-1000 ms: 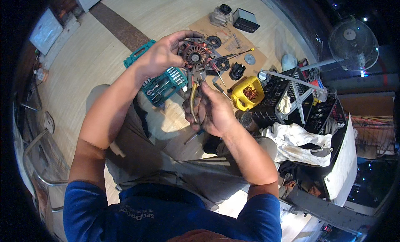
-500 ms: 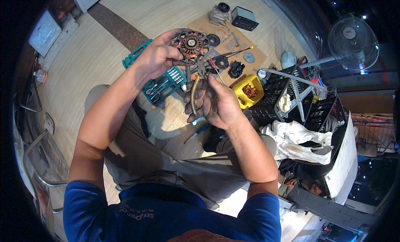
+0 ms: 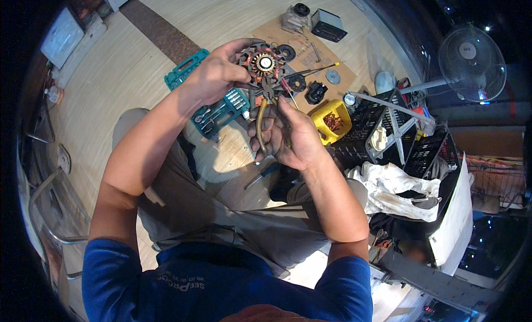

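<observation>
My left hand point(image 3: 221, 73) is closed on the outer edge of a motor armature point(image 3: 265, 63), a dark slotted disc with copper windings and a bright, ribbed centre. Palm up below it, my right hand point(image 3: 296, 134) has its fingers round a pair of pliers point(image 3: 262, 125) with worn yellowish handles. The plier jaws point up to the lower rim of the armature; whether they bite on a wire there I cannot tell. Grime darkens the fingers of the right hand.
Beyond my hands, a cardboard sheet point(image 3: 346, 73) carries dark rings and loose parts. A teal socket set case point(image 3: 224, 120) lies open at left. On the right are a yellow container point(image 3: 321, 125) of copper-coloured pieces, black crates point(image 3: 399, 139), a white cloth point(image 3: 388, 189) and a fan point(image 3: 471, 62).
The armature has shifted slightly right and down and turned, so its ribbed centre catches more light. The pliers' jaws now sit closer against its lower rim.
</observation>
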The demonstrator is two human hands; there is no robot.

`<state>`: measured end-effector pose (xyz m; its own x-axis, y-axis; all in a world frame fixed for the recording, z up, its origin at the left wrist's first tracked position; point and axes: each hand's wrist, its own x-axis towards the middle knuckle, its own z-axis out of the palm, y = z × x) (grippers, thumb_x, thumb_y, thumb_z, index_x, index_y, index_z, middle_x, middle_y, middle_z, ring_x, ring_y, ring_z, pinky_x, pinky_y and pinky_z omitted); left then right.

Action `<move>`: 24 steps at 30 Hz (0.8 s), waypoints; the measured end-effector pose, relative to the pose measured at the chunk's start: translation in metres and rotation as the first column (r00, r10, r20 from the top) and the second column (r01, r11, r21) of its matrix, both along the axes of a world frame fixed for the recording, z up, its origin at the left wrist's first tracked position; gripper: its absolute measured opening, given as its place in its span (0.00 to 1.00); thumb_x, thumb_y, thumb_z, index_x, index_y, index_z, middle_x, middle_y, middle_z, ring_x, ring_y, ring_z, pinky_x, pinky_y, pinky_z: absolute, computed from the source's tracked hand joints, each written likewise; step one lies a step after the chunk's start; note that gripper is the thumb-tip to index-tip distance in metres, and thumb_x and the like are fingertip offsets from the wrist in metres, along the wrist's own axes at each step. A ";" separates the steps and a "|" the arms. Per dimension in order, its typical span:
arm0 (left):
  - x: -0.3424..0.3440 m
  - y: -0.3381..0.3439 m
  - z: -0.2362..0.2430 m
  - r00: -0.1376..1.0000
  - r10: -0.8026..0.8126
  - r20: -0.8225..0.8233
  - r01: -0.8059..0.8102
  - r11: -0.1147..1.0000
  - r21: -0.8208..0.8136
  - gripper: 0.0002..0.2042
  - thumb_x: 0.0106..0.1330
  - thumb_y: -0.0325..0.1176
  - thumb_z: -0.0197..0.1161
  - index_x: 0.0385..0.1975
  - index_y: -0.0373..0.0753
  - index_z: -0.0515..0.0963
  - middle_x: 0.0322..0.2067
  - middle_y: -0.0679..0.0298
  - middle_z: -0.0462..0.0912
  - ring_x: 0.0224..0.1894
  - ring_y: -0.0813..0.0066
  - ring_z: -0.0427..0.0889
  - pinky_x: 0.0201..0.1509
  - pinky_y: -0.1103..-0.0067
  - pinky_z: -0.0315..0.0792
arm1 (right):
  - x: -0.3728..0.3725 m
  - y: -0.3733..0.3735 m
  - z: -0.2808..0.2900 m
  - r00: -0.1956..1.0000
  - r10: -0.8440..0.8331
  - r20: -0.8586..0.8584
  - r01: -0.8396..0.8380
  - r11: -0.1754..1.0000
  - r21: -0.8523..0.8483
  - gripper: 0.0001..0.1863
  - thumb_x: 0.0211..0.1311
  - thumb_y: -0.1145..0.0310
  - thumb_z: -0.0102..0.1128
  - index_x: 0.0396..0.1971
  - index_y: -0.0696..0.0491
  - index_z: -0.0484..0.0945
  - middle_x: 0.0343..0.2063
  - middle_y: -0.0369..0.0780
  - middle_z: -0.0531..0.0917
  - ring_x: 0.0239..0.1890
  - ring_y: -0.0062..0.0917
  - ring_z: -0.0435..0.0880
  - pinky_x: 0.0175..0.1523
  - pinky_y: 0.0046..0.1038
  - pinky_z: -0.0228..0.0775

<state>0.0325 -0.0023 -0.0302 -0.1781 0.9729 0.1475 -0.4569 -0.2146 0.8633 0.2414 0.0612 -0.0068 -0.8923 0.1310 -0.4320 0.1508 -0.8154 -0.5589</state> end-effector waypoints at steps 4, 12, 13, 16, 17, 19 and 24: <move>0.002 -0.003 0.004 1.000 0.029 -0.010 -0.029 1.000 -0.003 0.34 0.47 0.18 0.56 0.60 0.26 0.60 0.51 0.50 0.76 0.51 0.65 0.79 0.58 0.73 0.72 | -0.002 -0.001 0.001 1.000 0.008 0.007 -0.008 1.000 0.005 0.30 0.70 0.42 0.36 0.42 0.58 0.71 0.29 0.47 0.80 0.27 0.37 0.82 0.26 0.38 0.76; 0.005 -0.004 0.010 0.975 0.127 -0.184 -0.126 0.992 0.013 0.35 0.47 0.18 0.56 0.62 0.26 0.59 0.53 0.50 0.75 0.54 0.66 0.77 0.60 0.73 0.71 | -0.004 -0.017 0.013 0.989 -0.037 0.141 0.032 0.999 0.035 0.27 0.67 0.37 0.38 0.45 0.45 0.72 0.28 0.41 0.76 0.22 0.28 0.71 0.21 0.25 0.57; 0.005 -0.004 0.011 0.977 0.121 -0.175 -0.119 0.993 0.019 0.35 0.47 0.18 0.56 0.62 0.26 0.58 0.53 0.50 0.75 0.54 0.65 0.77 0.60 0.73 0.71 | -0.005 -0.020 0.018 0.984 -0.064 0.165 0.059 0.998 0.035 0.28 0.68 0.38 0.36 0.41 0.49 0.72 0.26 0.42 0.77 0.21 0.28 0.72 0.20 0.26 0.57; 0.002 -0.003 0.010 0.985 0.080 -0.153 -0.076 0.997 0.032 0.36 0.46 0.18 0.55 0.62 0.26 0.58 0.53 0.49 0.75 0.54 0.64 0.77 0.60 0.72 0.71 | -0.003 -0.019 0.015 0.986 -0.048 0.162 0.040 0.998 0.049 0.26 0.67 0.38 0.37 0.42 0.46 0.71 0.26 0.42 0.76 0.20 0.28 0.72 0.19 0.24 0.55; 0.000 -0.002 0.010 0.989 0.046 -0.140 -0.041 0.998 0.041 0.36 0.45 0.19 0.55 0.62 0.25 0.59 0.53 0.49 0.75 0.54 0.64 0.77 0.60 0.72 0.71 | -0.002 -0.019 0.014 0.991 -0.004 0.137 -0.005 0.998 0.064 0.25 0.65 0.36 0.39 0.48 0.39 0.69 0.28 0.41 0.74 0.21 0.27 0.70 0.19 0.21 0.52; -0.005 -0.002 0.012 0.992 0.011 -0.122 -0.011 1.000 0.002 0.36 0.44 0.19 0.55 0.61 0.25 0.59 0.53 0.49 0.75 0.53 0.63 0.78 0.59 0.72 0.72 | -0.001 -0.019 0.016 0.992 0.006 0.127 -0.013 0.999 0.053 0.24 0.65 0.37 0.40 0.48 0.39 0.69 0.27 0.41 0.74 0.21 0.26 0.69 0.18 0.20 0.50; -0.009 -0.003 0.016 0.993 -0.025 -0.112 0.013 0.994 -0.104 0.38 0.40 0.20 0.54 0.60 0.24 0.60 0.51 0.49 0.76 0.52 0.62 0.79 0.57 0.71 0.74 | 0.004 -0.008 0.014 0.989 0.057 0.139 -0.056 0.998 -0.014 0.23 0.67 0.42 0.43 0.50 0.44 0.69 0.28 0.42 0.76 0.22 0.27 0.73 0.18 0.20 0.56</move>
